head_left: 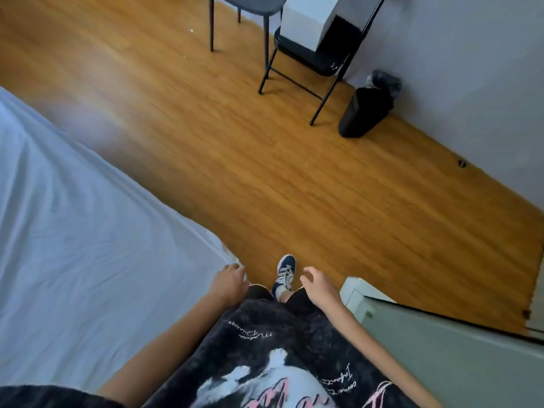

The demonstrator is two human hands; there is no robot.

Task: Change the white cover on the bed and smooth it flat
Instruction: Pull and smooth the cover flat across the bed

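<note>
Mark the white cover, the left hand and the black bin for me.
white cover (pixel 73 231), head view: on its wrinkled top surface.
left hand (pixel 228 282), head view: on the back of the hand.
black bin (pixel 363 113), head view: on its side wall.

bed (pixel 188 231) | white cover (pixel 73 231) spread over it, creased
</note>
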